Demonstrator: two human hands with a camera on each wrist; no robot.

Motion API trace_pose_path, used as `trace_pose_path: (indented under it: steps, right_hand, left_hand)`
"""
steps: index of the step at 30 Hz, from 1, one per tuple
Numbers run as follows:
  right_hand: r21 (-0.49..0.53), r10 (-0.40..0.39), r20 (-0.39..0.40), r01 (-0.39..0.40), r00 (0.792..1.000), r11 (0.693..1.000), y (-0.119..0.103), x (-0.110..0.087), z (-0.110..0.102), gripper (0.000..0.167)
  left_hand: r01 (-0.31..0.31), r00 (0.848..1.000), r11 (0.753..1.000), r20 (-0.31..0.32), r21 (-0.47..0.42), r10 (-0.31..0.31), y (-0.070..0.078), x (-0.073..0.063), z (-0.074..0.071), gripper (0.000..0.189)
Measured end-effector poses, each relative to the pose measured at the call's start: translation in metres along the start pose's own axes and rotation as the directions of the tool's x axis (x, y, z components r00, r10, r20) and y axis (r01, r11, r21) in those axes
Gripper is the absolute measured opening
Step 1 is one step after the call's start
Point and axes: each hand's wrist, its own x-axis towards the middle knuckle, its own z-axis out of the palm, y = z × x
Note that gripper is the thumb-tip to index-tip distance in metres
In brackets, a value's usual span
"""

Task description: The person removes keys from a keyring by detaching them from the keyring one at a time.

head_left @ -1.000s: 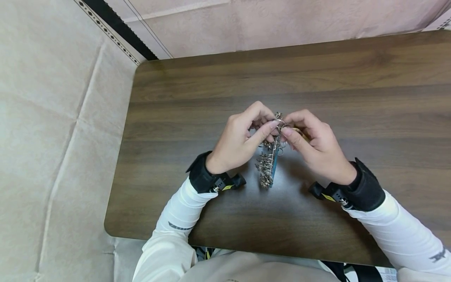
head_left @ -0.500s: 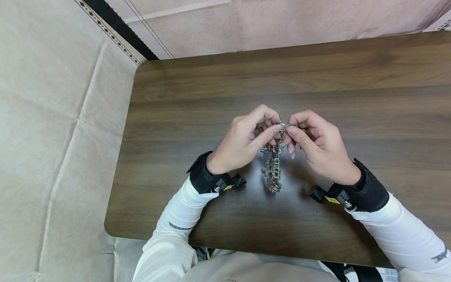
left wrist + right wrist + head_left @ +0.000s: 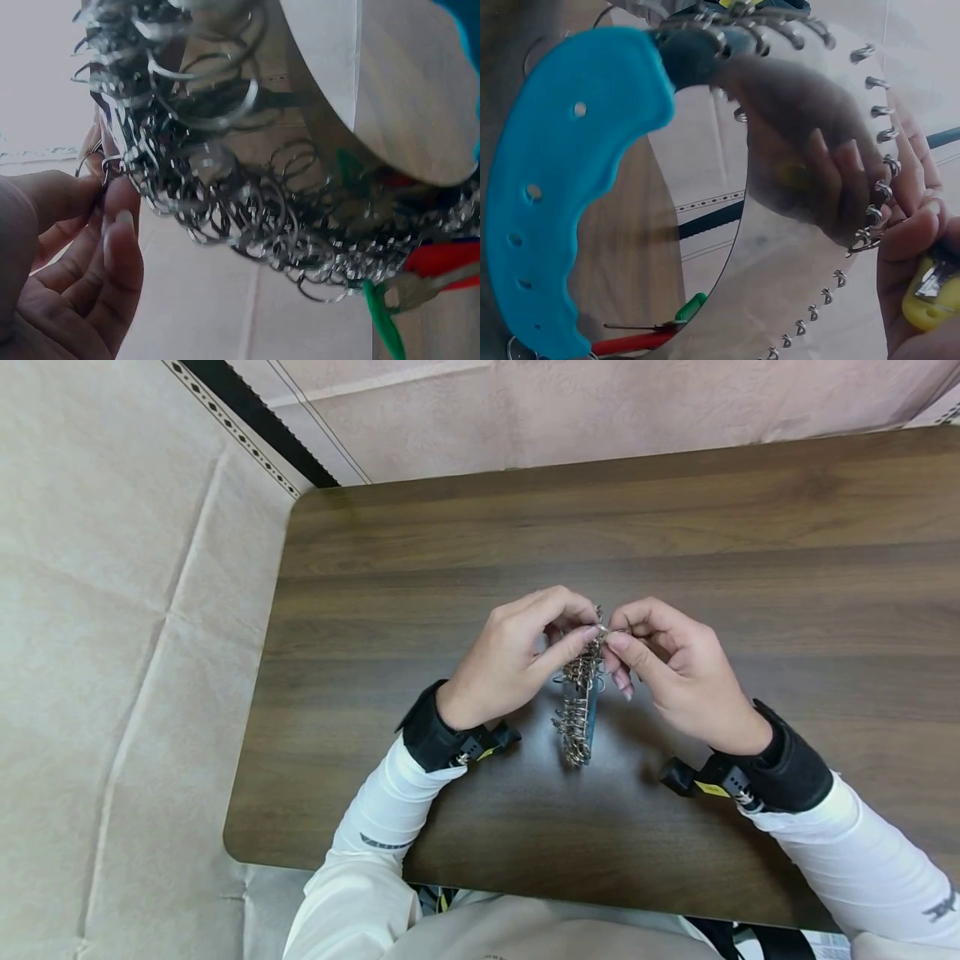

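A large ring-shaped metal key holder (image 3: 579,706) hangs over the table between the hands. Many small metal rings (image 3: 225,202) thread through holes along its outer edge, and it has a blue grip with finger notches (image 3: 529,195). At its upper part, my left hand (image 3: 513,647) pinches one small ring between thumb and fingers. My right hand (image 3: 671,664) is close beside it, thumb and forefinger pinching at the same spot. By those fingers, in the right wrist view, shows a yellow-headed piece (image 3: 930,296) that looks like a key. What exactly the right fingertips pinch is partly hidden.
Red (image 3: 450,262) and green (image 3: 384,322) plastic-headed pieces, seemingly keys, hang from the holder. A brown wooden table (image 3: 420,543) lies beneath. Pale wall sheets (image 3: 112,652) stand at the left and back.
The key holder swung edge-on and then turned back somewhat, its blue side showing again. The right hand moved slightly right. Yellow seen under it earlier is hidden in the head view.
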Motion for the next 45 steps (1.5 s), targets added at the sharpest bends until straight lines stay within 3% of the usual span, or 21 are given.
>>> trace_pose_path:
  steps: [5, 12, 17, 20, 24, 29, 33, 41, 45]
  right_hand:
    - [0.000, 0.009, 0.001, -0.009, 1.000, 1.000, 0.001, -0.001, 0.002, 0.007]
    - [0.011, 0.007, 0.006, -0.007, 1.000, 1.000, 0.001, -0.001, 0.001, 0.006]
    - [-0.081, 0.059, 0.002, -0.058, 0.998, 0.995, -0.005, -0.003, -0.002, 0.006]
    - [-0.165, 0.038, 0.026, -0.034, 0.999, 0.986, -0.007, -0.004, -0.004, 0.013]
    - [-0.285, -0.032, 0.072, 0.051, 0.997, 0.957, -0.009, -0.004, -0.006, 0.029]
    - [-0.318, -0.065, 0.091, 0.091, 0.994, 0.944, -0.011, -0.004, -0.007, 0.038]
    - [-0.360, -0.075, 0.074, 0.097, 0.994, 0.928, -0.012, -0.003, -0.007, 0.036]
    - [-0.515, -0.121, 0.118, 0.165, 0.986, 0.842, -0.015, 0.000, -0.013, 0.024]
    - [-0.542, -0.131, 0.135, 0.184, 0.982, 0.820, -0.015, -0.001, -0.016, 0.015]
  left_hand:
    - [-0.017, 0.999, 0.999, -0.048, -0.034, 0.015, -0.002, 0.000, 0.002, 0.012]
    - [-0.077, 0.992, 0.997, -0.100, -0.015, 0.075, -0.004, 0.000, 0.004, 0.011]
    - [-0.111, 0.987, 0.994, -0.116, 0.011, 0.111, -0.004, 0.000, 0.005, 0.008]
    - [-0.123, 0.984, 0.992, -0.130, 0.015, 0.124, -0.002, 0.000, 0.005, 0.007]
    - [-0.123, 0.982, 0.992, -0.143, 0.003, 0.123, -0.001, -0.001, 0.005, 0.009]
    - [-0.134, 0.978, 0.990, -0.156, 0.041, 0.139, -0.001, -0.001, 0.005, 0.010]
    - [-0.161, 0.971, 0.984, -0.166, 0.076, 0.171, -0.002, -0.001, 0.006, 0.009]
    - [-0.212, 0.961, 0.974, -0.165, 0.080, 0.222, -0.004, -0.001, 0.005, 0.009]
    - [-0.223, 0.962, 0.972, -0.148, 0.071, 0.231, -0.004, -0.001, 0.005, 0.008]
